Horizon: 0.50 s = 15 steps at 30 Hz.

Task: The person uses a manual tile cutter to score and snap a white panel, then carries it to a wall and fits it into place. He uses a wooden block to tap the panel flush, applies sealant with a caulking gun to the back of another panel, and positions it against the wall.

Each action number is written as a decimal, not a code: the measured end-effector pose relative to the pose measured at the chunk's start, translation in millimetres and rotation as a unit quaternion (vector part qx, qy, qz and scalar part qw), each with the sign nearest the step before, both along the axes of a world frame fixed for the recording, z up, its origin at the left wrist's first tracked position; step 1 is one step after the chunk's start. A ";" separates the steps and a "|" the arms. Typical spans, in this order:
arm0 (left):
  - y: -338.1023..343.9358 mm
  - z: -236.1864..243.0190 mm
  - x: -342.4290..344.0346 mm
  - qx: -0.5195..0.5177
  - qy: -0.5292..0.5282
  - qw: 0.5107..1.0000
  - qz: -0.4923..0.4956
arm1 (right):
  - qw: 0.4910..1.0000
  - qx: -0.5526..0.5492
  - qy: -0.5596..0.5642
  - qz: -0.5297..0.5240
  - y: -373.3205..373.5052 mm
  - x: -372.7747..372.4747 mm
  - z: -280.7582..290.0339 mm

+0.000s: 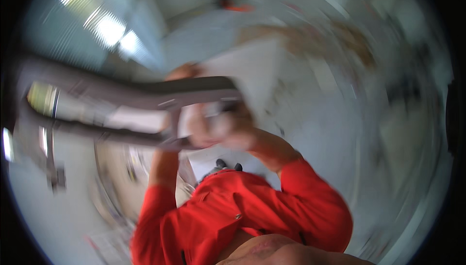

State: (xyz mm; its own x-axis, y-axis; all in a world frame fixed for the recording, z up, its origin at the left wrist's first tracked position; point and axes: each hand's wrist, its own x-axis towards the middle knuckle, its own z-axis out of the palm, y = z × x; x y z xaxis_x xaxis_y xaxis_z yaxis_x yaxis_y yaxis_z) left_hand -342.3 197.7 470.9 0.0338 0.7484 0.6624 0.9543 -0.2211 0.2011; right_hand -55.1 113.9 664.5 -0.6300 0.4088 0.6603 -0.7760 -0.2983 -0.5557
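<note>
A long grey-brown frame-like piece (145, 96) with open gaps along it is held up in front of me, reaching from the middle out to the far left. Its exact kind is hard to make out. My right hand (234, 125) is closed round its right end, blurred by motion. Behind the piece, my left hand (183, 70) shows only in part above its upper edge, bent against it. The piece hides most of that hand's fingers. Both my arms wear red sleeves.
Bright windows (109, 29) stand at the upper left. Under my hands lies a pale floor (315, 138), with a whitish sheet-like area (252, 68) on it. Blurred brown items (352, 41) are at the far right, and a small orange thing (240, 8) lies at the back.
</note>
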 end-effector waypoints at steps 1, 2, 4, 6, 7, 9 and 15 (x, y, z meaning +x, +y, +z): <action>19.4 12.8 -4.4 0.003 0.032 0.999 -0.002 | 0.999 -0.035 0.028 -0.021 -4.5 23.4 13.6; 21.6 8.5 -23.3 -0.009 0.070 0.997 0.017 | 0.994 -0.095 0.005 -0.055 -5.8 43.6 16.7; 38.7 18.5 -37.1 -0.010 0.149 0.988 0.027 | 0.982 -0.088 0.120 -0.116 5.9 83.2 8.3; 56.3 18.3 -48.7 0.016 0.218 0.976 0.014 | 0.962 -0.102 0.164 -0.195 10.4 132.5 -5.7; 68.3 24.5 -32.4 0.022 0.229 0.973 0.015 | 0.950 -0.114 0.172 -0.232 16.8 144.7 -9.8; 77.4 43.9 25.9 -0.057 0.152 0.979 0.125 | 0.910 -0.147 0.197 -0.334 33.1 157.9 -17.0; 60.4 65.3 -23.1 -0.060 0.123 0.983 0.126 | 0.770 -0.304 0.287 -0.482 72.6 237.2 -31.1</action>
State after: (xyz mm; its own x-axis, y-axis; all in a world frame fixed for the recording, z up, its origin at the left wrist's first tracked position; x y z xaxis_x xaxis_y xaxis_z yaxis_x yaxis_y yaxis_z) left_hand -365.4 258.1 536.2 -0.0138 0.8254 0.5643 0.9987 0.0387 -0.0321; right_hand 182.1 186.5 633.4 0.4837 0.8475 0.2184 -0.8655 0.5003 -0.0243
